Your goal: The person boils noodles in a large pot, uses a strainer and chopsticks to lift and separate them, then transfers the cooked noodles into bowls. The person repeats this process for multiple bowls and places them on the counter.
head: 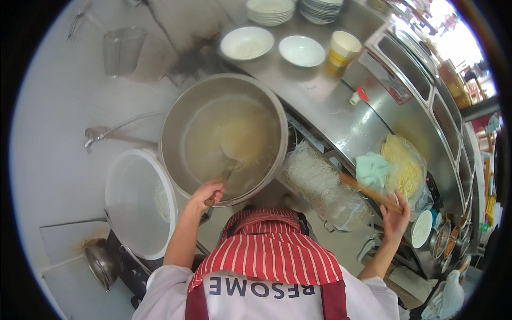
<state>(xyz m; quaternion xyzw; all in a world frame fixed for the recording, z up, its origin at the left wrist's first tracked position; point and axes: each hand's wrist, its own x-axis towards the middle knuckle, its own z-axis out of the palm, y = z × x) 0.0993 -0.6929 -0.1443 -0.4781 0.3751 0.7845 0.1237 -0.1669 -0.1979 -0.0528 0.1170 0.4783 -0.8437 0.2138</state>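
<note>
My left hand grips the wooden handle of a strainer, whose head dips into cloudy liquid in a large metal pot. Yellowish noodles show blurred around the strainer's head. Over on the right, my right hand has its fingers around the near end of a long wooden stick. The stick's far end reaches over white noodles lying in a plastic-lined tray. Beside that stick, a light green cloth and a clear bag of yellow noodles rest on the steel counter.
A white bucket holding white noodles adjoins the pot's left side. Bowls, stacked plates and paper cups stand along the steel counter. Food bowls are at right. A person's sleeve shows at lower right.
</note>
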